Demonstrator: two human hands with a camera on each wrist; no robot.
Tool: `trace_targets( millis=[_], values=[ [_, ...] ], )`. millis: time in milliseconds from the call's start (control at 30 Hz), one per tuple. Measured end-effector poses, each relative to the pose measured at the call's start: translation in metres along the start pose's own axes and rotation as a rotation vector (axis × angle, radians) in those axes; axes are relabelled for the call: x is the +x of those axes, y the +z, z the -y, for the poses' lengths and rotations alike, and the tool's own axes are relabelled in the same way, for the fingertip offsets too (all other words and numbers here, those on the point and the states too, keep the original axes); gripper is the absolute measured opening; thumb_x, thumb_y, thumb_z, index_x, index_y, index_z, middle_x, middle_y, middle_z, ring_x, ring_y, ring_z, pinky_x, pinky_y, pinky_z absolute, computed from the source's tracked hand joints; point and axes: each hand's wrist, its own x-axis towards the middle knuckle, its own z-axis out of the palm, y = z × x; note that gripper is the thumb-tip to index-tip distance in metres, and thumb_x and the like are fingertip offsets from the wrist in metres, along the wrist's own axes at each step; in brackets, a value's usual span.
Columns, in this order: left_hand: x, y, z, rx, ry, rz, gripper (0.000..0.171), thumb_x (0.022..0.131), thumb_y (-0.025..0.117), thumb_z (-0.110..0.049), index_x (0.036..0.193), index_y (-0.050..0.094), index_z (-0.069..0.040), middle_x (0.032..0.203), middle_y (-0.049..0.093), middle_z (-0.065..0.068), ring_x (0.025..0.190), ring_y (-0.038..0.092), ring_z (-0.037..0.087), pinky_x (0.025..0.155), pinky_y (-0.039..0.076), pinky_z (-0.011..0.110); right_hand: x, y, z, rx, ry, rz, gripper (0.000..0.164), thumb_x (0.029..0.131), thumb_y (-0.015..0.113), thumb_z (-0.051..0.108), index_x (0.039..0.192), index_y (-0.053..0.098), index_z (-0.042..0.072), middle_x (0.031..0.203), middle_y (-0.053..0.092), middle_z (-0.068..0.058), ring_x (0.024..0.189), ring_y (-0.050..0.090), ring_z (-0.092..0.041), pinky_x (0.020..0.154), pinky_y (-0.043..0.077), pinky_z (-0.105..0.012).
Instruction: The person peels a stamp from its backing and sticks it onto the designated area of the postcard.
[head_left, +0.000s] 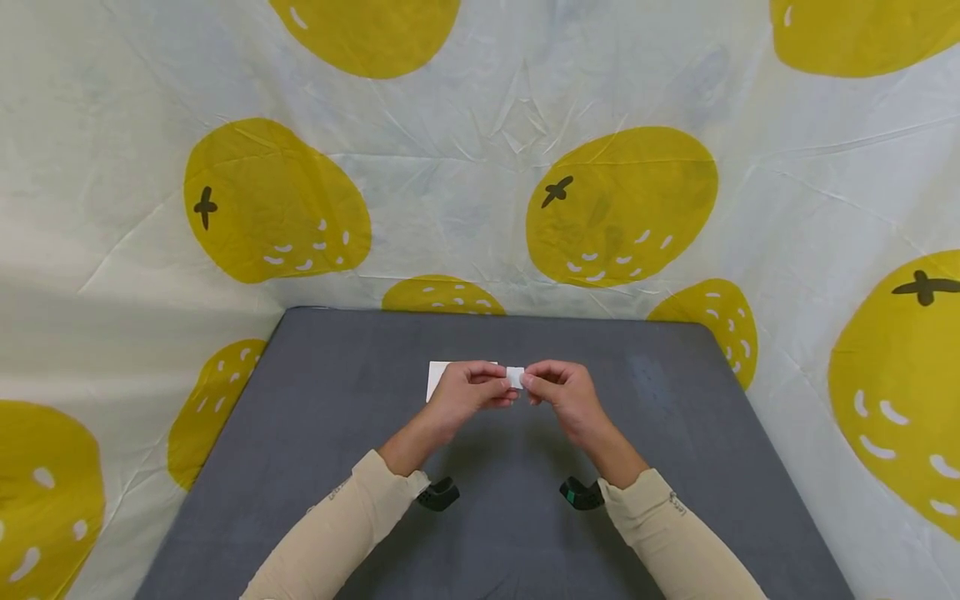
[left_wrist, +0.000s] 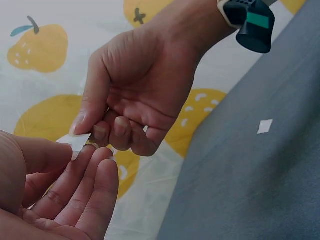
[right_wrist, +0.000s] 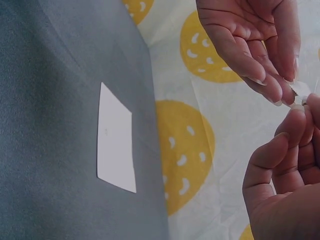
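A small white flat piece (head_left: 514, 377), like a little packet, is held between both hands above the dark grey table. One of its edges looks serrated in the left wrist view. My left hand (head_left: 468, 387) pinches one side between thumb and index finger, its other fingers stretched loosely below. The opposite side is pinched by my right hand (head_left: 564, 392), whose remaining fingers curl inward in the left wrist view. Behind the left hand lies a white rectangular card (right_wrist: 116, 142), partly covered in the head view. The fingertips hide much of the small piece.
The grey table (head_left: 337, 400) is bordered by a white curtain (head_left: 465, 200) printed with yellow fruit. A tiny white square (left_wrist: 265, 126) lies on the table in the left wrist view. Dark devices are strapped at both wrists, including the right wrist device (head_left: 581, 494).
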Motion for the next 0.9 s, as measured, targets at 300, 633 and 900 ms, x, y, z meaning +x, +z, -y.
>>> trace_targets(
  millis=[300,633,900],
  values=[
    [-0.001,0.000,0.001,0.053,0.026,0.015,0.026,0.098,0.071,-0.006,0.120,0.070,0.008,0.114,0.077,0.022,0.093,0.079,0.015,0.091,0.063,0.039,-0.003,-0.002,0.000,-0.092,-0.055,-0.003,0.022,0.096,0.073,0.005,0.101,0.069,-0.017,0.071,0.065,0.005,0.067,0.060,-0.012,0.069,0.055,-0.026],
    [-0.006,-0.002,0.005,0.126,0.120,0.020,0.023,0.099,0.072,-0.011,0.118,0.074,0.002,0.111,0.078,0.020,0.094,0.078,0.017,0.091,0.064,0.038,-0.009,-0.002,-0.005,-0.065,-0.176,0.014,0.019,0.095,0.074,0.003,0.101,0.070,-0.016,0.074,0.067,0.006,0.068,0.060,-0.013,0.067,0.056,-0.027],
    [-0.007,-0.002,0.008,0.170,0.166,0.006,0.022,0.100,0.069,-0.010,0.118,0.075,0.003,0.113,0.078,0.020,0.098,0.078,0.018,0.091,0.064,0.035,-0.011,-0.001,-0.010,-0.037,-0.196,0.030,0.020,0.095,0.073,0.000,0.104,0.069,-0.018,0.082,0.074,0.007,0.074,0.069,-0.010,0.073,0.061,-0.026]
  ],
)
